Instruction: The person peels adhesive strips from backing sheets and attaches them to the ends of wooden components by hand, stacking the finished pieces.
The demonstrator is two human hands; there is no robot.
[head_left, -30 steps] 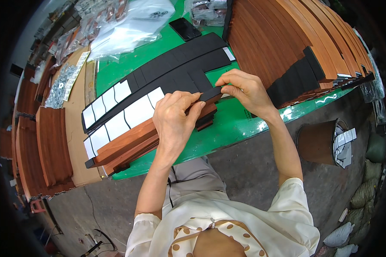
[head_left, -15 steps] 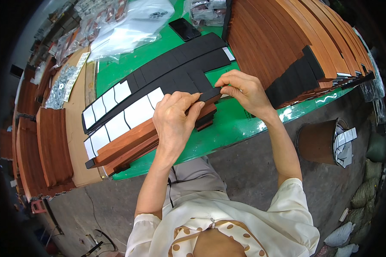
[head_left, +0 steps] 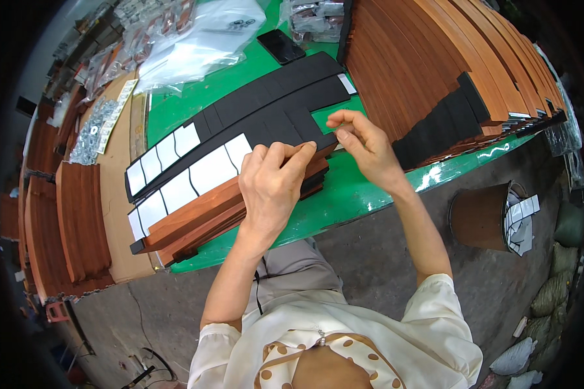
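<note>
Across the near edge of the green table lies a reddish-brown wooden slat (head_left: 198, 205) with a black cap (head_left: 137, 247) at its left end. My left hand (head_left: 270, 185) is closed over its right part, the thumb pressing on the dark top near the end. Just off that end, my right hand (head_left: 368, 150) is lifted with thumb and forefinger curved and apart, nothing visible in it. More slats (head_left: 204, 228) sit beneath the held one. Behind it lie black foam sheets (head_left: 266, 91), partly covered by white backing pieces (head_left: 211, 167).
A tall stack of wooden slats (head_left: 405, 58) with black ends fills the right. A phone (head_left: 281, 47) and clear plastic bags (head_left: 194, 42) lie at the back. More slats (head_left: 81, 220) and metal hardware (head_left: 91, 133) are on the left. A brown bin (head_left: 480, 217) stands on the floor.
My right hand has let go of the slat's black-padded end and moved slightly right, its fingers parting. My left hand has slid right toward that end, its thumb now on top.
</note>
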